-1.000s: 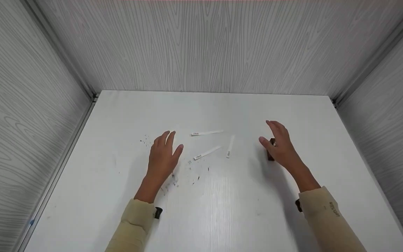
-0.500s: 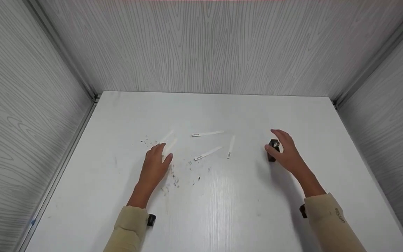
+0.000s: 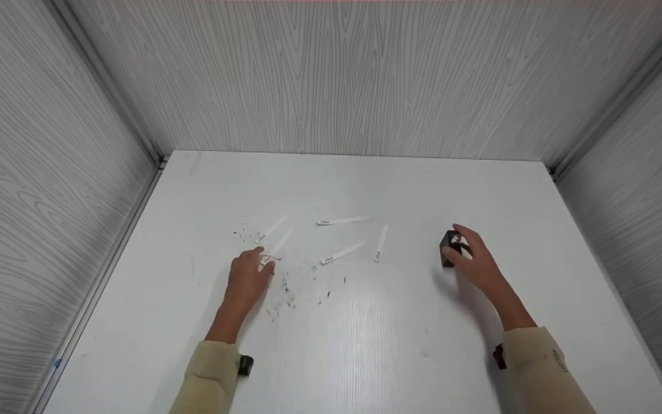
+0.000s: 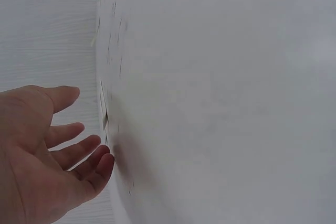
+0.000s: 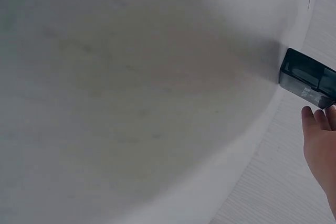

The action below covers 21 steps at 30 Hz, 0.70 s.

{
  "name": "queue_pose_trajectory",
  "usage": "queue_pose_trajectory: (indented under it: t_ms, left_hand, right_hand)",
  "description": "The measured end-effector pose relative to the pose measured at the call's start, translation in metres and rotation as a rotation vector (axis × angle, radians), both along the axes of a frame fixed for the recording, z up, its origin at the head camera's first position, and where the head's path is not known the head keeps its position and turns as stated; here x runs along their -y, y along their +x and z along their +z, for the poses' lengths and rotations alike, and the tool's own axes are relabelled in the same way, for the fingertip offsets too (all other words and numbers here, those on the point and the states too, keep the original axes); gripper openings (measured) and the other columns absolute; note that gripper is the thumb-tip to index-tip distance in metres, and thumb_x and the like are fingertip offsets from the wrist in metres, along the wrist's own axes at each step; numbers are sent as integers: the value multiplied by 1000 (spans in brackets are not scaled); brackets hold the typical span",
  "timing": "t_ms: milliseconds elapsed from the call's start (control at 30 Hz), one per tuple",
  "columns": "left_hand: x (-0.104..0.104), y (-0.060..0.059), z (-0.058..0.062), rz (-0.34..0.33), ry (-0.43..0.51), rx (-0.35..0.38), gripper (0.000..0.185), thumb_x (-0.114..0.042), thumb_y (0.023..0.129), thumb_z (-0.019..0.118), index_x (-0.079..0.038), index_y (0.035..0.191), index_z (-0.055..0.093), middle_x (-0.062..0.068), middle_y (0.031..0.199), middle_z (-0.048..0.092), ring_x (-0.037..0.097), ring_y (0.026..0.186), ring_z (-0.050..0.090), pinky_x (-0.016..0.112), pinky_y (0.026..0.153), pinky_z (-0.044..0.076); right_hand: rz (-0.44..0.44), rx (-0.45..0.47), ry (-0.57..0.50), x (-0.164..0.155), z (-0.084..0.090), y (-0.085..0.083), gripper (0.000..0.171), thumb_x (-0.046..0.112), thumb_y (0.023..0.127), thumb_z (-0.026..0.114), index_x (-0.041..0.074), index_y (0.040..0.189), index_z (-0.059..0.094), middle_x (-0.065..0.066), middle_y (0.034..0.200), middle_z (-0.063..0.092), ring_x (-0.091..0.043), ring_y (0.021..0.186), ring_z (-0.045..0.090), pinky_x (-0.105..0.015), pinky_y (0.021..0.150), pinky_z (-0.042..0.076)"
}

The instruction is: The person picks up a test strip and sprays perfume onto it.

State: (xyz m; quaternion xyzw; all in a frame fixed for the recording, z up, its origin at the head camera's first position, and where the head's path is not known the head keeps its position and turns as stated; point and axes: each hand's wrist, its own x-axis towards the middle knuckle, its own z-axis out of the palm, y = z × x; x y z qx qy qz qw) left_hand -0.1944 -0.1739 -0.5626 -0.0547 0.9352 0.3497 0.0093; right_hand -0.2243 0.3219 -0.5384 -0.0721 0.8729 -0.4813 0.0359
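On the white worktop (image 3: 365, 345) lie five white paper strips and one small dark box. The left hand (image 3: 246, 276) rests low over the worktop with its fingers relaxed and slightly spread, as the left wrist view shows; its grip holds nothing, and its fingertips (image 3: 266, 263) are at the near end of one strip (image 3: 276, 243). A second strip (image 3: 270, 229) lies just beside that one, farther from the person. The other three strips lie apart toward the middle: one (image 3: 342, 220) farthest back, one (image 3: 342, 252) slanted in front of it, and one (image 3: 381, 242) nearly upright in the picture, nearer the right hand. Dark crumbs (image 3: 288, 293) are scattered beside the left hand. The right hand (image 3: 476, 261) reaches the dark box (image 3: 450, 248), fingers touching its top and far side; whether the grip has closed on it I cannot tell. Both sleeves (image 3: 210, 374) are beige.
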Motion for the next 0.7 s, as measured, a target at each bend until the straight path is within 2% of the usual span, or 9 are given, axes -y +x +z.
queue_pose_trajectory:
  t_ms: [333,500,700]
  left_hand:
    - [3,-4,-4,24,-43,7,41,-22,101,58,2,135,59,20,131,61,36,123,54,48,108,42]
    - [4,-8,-6,19,-46,-9,36,-18,99,61,3,129,63,21,125,63,35,119,56,47,104,44]
    - [7,-8,-7,17,-37,-42,29,-16,98,63,3,120,67,19,112,65,33,106,56,46,95,46]
  right_hand:
    - [-14,46,-2,-3,-5,-3,78,39,99,62,9,160,23,-17,166,19,-38,153,16,-54,122,21]
    - [-30,76,25,-5,-7,-6,80,40,98,64,9,160,23,-18,166,19,-39,153,18,-52,122,22]
    - [-41,93,34,-5,-10,-7,81,41,97,65,9,160,24,-19,164,22,-40,152,22,-52,120,27]
